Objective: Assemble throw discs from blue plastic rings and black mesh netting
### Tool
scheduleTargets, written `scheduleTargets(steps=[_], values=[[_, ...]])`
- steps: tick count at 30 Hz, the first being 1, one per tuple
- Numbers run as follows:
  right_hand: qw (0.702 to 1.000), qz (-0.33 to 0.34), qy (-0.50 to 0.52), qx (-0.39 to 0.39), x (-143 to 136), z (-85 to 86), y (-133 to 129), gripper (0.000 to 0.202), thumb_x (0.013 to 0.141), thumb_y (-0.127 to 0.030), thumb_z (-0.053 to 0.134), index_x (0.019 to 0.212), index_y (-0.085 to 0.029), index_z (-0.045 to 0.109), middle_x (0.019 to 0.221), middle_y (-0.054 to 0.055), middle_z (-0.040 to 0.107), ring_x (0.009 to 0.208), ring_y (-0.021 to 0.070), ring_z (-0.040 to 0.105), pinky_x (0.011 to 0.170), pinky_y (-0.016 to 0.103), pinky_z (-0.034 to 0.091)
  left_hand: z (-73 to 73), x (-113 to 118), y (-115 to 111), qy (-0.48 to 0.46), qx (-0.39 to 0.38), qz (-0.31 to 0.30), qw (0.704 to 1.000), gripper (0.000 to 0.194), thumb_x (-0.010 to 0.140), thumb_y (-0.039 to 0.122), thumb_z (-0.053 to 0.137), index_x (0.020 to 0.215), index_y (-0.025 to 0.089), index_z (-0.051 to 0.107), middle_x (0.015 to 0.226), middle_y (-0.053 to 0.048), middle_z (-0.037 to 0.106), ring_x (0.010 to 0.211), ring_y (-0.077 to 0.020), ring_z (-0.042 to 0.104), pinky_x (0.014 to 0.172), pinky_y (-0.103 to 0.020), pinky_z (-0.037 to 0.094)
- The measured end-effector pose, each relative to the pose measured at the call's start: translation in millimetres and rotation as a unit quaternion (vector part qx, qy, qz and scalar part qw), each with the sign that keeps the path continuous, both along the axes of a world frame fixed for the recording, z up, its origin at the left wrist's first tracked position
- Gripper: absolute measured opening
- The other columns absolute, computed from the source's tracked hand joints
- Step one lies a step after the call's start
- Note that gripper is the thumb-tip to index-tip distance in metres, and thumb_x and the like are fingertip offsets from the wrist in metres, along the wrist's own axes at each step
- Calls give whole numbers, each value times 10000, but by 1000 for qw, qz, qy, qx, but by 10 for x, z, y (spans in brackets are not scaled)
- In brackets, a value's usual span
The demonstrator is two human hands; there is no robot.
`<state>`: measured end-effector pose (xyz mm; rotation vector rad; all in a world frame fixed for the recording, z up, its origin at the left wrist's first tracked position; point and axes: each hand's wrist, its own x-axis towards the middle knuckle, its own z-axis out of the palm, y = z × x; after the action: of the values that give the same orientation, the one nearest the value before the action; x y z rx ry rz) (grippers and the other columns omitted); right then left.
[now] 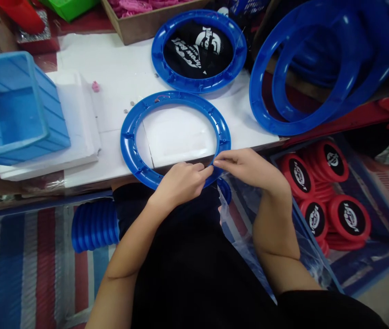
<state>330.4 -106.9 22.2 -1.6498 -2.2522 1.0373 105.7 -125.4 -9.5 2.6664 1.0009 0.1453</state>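
Note:
A blue plastic ring [130,145] lies at the white work surface's near edge, its ribbed side up and its front rim overhanging toward me. My left hand [185,182] is closed at the near rim, fingers curled over the ring. My right hand [244,168] pinches with thumb and fingertips at the near right rim, just beside the left fingertips. Anything small between the right fingers is hidden. Behind it, another blue ring [158,52] lies around black fabric [181,50] with white lettering.
A light blue bin [40,105] stands left on white foam [81,137]. Blue rings [261,91] lean at the right. Below right, a crate [338,274] holds red discs [352,215]; stacked blue rings [95,226] sit lower left. A cardboard box [129,29] of pink pieces stands behind.

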Motion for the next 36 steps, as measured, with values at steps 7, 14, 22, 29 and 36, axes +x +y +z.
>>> scheduleTargets(steps=[7,14,22,29,36], values=[[991,-114,29,60,-35,-135,-82,280,944,-412,646,824,-200,785,644,-1,675,603,158,544,611,303,375,4,-25,1,-3,-31,6,999,434,1021,136,453,1402,186,654,1066,-108,759,842,-249,741,747,-352,552],[966,-220,-14,135,-198,-302,-396,247,947,-388,686,761,-229,721,526,-44,511,528,136,452,593,317,296,12,-26,25,-18,-50,2,999,417,1023,134,435,1364,187,670,1060,-112,766,856,-248,744,737,-338,540],[962,-241,-14,126,-321,-317,-423,152,930,-387,747,1024,-267,751,602,-53,594,570,160,516,610,311,300,98,-331,99,-46,-73,34,996,408,1067,203,485,1463,256,563,1137,-65,817,946,-258,784,848,-358,555],[962,-200,-72,173,-410,-328,-444,157,988,-369,667,1073,-290,771,612,-18,638,581,199,588,606,315,279,195,-174,17,-51,-107,76,990,280,1093,274,491,1263,159,681,1228,-136,791,1091,-307,766,913,-407,575],[970,-178,-79,143,-361,-264,-414,125,964,-386,691,1002,-282,750,621,-25,615,576,187,562,597,308,274,74,63,-19,-54,-87,149,984,241,1048,215,493,1081,175,728,1030,-116,807,906,-281,767,738,-356,521]])
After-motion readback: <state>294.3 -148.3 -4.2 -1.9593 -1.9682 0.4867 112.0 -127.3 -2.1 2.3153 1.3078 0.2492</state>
